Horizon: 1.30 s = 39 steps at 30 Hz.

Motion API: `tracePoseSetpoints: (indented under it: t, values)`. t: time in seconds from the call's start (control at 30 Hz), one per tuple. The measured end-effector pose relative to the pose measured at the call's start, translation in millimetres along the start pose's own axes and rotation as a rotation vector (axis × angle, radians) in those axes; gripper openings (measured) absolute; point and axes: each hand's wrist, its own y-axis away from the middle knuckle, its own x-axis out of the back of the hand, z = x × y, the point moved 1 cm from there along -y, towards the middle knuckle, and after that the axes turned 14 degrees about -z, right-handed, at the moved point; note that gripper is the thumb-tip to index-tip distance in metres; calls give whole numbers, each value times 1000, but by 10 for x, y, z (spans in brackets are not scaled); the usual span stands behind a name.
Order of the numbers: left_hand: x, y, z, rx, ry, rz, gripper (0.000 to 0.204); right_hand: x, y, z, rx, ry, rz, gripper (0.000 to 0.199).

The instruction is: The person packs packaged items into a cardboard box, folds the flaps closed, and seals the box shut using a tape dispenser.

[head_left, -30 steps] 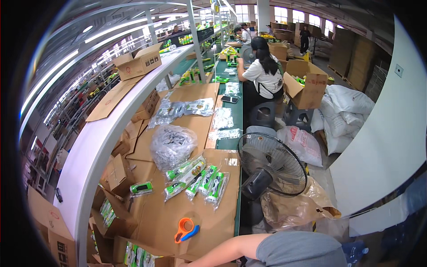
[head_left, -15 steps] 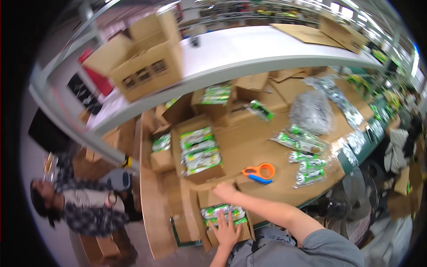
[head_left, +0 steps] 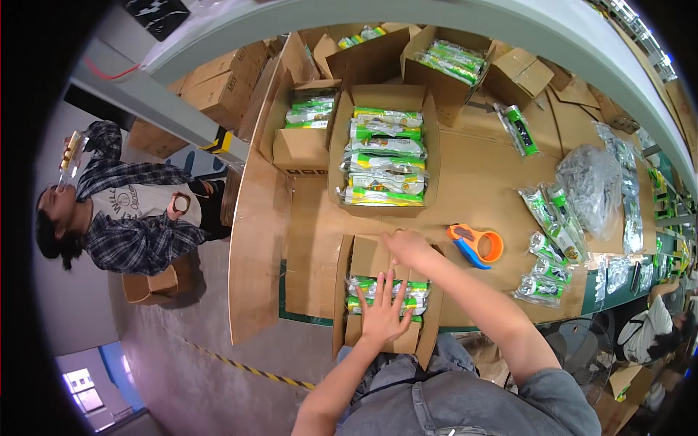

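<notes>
An open cardboard box (head_left: 429, 327) stands at the table's near edge, in front of my body. Several green-and-white plastic packets (head_left: 407, 289) lie inside it in rows. My left hand (head_left: 382, 314) rests on these packets with its fingers spread. At the box's far side my right hand (head_left: 408, 247) is closed at the edge of a raised cardboard flap (head_left: 369, 256); its fingertips are partly hidden. Just beyond stands a larger open box (head_left: 385, 209), filled with a stack of similar packets. An orange-and-blue tape dispenser (head_left: 476, 245) lies to the right of my right hand.
Loose packets (head_left: 552, 225) and a clear plastic bag bundle (head_left: 590, 190) lie on the right of the table. More open boxes (head_left: 305, 149) stand at the back, under a grey shelf beam (head_left: 363, 20). At the left, a person (head_left: 138, 203) in a checked shirt holds a tape roll.
My view has turned downward, so the table and boxes appear higher and nearer. Both hands keep their places: the left on the packets, the right at the far flap.
</notes>
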Motion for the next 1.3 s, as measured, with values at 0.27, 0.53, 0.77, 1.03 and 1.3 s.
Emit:
tracePoseSetpoints:
  t: [0.27,0.53,0.77,1.03,1.3]
  values:
    - [-98,-71,1,-13,-42,-105,57,104,-242,-547,-386,248,-106,17]
    - [3,-23,9,-34,-38,47,65,-203,1308,35,23,-771,1042,29]
    - [41,-50,74,-2,-177,-62,68,-1480,885,-379,58,-766,963,61]
    - [-168,27,-119,-17,-203,174,67,-1266,863,-704,-231,-288,800,69]
    - [860,1175,-479,-687,353,482,27,-1340,869,-606,-212,-332,853,63]
